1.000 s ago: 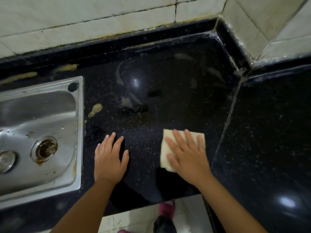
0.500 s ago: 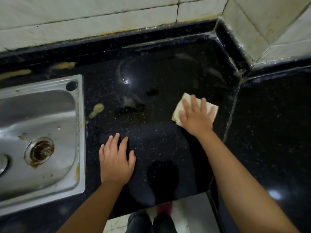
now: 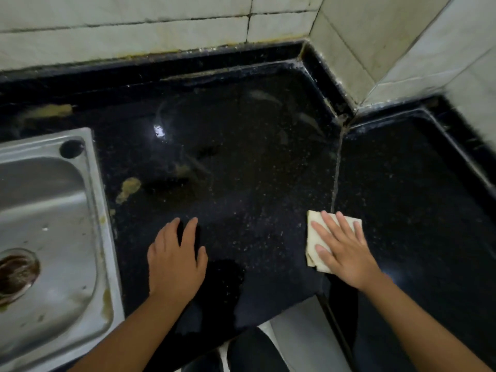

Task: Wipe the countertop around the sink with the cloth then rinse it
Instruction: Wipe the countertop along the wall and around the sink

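Observation:
A folded pale yellow cloth [image 3: 312,237] lies flat on the black speckled countertop [image 3: 255,183], near its front edge and over the seam between two slabs. My right hand [image 3: 345,251] presses on the cloth with straight, spread fingers. My left hand [image 3: 174,260] rests flat on the bare counter, between the cloth and the steel sink [image 3: 53,237] at the left. Neither hand holds anything.
Yellowish stains [image 3: 128,187] mark the counter beside the sink rim, and a smear [image 3: 48,111] runs along the back edge. Tiled walls [image 3: 161,30] meet in a corner at the back right. The counter's front edge drops to the floor and dark shoes [image 3: 249,353].
My right hand has slid the cloth from farther back on the counter toward the front edge. My left hand has stayed in about the same spot.

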